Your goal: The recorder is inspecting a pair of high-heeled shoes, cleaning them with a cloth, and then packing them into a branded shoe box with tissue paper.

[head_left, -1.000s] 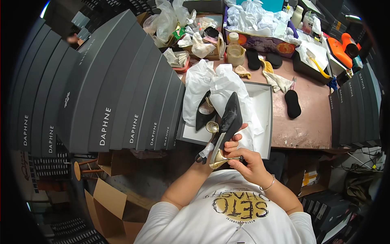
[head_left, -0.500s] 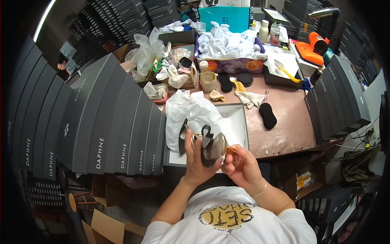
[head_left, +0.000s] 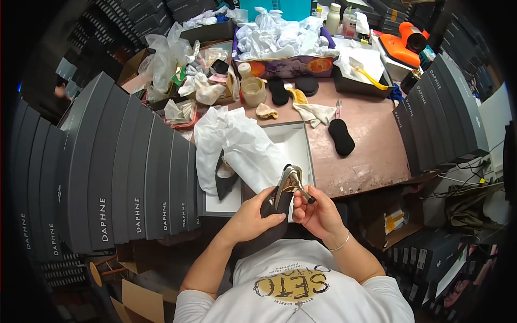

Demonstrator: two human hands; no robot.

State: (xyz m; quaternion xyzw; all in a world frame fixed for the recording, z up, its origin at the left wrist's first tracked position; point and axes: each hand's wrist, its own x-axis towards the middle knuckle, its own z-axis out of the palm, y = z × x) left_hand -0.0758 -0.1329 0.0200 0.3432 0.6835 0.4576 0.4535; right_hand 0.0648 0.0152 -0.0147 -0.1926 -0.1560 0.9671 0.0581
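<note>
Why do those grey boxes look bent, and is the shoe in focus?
Head view: fisheye lens bows the grey boxes toward the dark rim; the shoe, held between left hand and right hand, is fairly sharp, its metallic heel glinting; lighting is even and soft.

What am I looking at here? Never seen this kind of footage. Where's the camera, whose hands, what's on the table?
No machine: a person works bare-handed. The camera is a wide fisheye worn on the head, looking down, so straight edges bend. The left hand and right hand together hold a dark high-heeled shoe with a metallic heel. Just beyond sits an open shoebox with white tissue paper and a second dark shoe. The brown table also carries a black insole, a jar and rags. Grey shoeboxes are stacked at the left.
</note>
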